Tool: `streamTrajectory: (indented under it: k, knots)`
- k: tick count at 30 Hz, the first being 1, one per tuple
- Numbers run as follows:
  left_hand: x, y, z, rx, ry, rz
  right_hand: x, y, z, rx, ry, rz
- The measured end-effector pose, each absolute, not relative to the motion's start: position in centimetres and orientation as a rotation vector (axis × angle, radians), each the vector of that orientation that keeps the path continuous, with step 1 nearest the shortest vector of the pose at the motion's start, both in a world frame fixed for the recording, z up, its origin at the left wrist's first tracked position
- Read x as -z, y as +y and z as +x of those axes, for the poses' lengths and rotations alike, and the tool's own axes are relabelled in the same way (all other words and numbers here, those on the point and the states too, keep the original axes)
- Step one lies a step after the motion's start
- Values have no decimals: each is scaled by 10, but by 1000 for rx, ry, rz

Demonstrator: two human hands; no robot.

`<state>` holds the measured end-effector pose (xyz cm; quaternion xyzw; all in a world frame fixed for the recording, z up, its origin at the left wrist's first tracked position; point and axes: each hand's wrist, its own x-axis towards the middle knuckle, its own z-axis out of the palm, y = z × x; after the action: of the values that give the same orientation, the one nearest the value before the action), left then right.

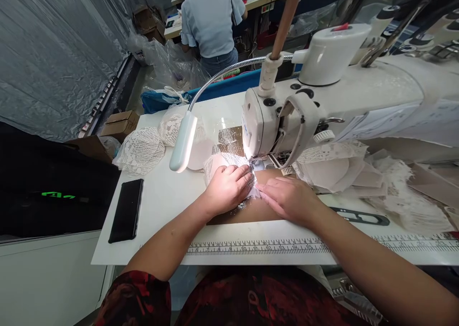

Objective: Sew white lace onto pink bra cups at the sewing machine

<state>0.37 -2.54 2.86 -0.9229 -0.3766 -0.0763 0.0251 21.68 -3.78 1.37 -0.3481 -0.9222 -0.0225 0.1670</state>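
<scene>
A white lace-covered cup (211, 166) lies under the needle area of a white sewing machine (253, 125), lit by the lamp. My left hand (229, 185) is curled over this cup, its fingers closed and pressing it down close to the presser foot. From the right, my right hand (287, 197) grips the near edge of the same lace piece between thumb and fingertips. My fingers hide part of the cup, and glare blurs the spot at the needle. Beneath both hands is a brown work surface (258, 213).
Lace cups (141, 149) lie left of the gooseneck lamp (183, 142). A black phone (126, 210) rests at the left, and a ruler strip (251, 247) runs along the front edge. Lace pieces (333, 166) and a black-grey snips-like tool (358, 216) lie right. A co-worker (211, 20) sits beyond.
</scene>
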Motion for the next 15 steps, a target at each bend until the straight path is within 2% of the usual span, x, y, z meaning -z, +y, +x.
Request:
streamTrajectory:
  k: [15]
  knots:
    - [-23, -16, 2, 223, -1212, -2876, -10, -37, 210, 169, -2533, -1110]
